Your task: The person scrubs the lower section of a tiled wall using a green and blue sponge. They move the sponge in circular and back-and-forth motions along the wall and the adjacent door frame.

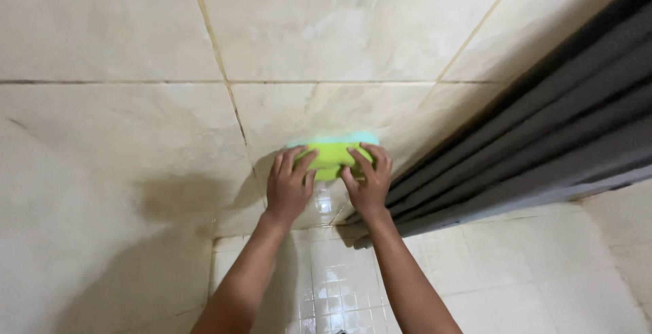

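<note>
The left hand (pixel 288 189) and right hand (pixel 369 183) are pressing side by side on a green sponge (pixel 331 158), fingers spread over it, holding it flat against the tiled wall (pixel 136 144). A grey curtain (pixel 543 137) is hanging just right.

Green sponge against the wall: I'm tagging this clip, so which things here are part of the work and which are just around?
In the work:
- green sponge with pale blue backing
- left hand and right hand, both pressing it
- glossy beige wall tile

Just around:
- dark grey curtain
- small white floor tiles
</note>
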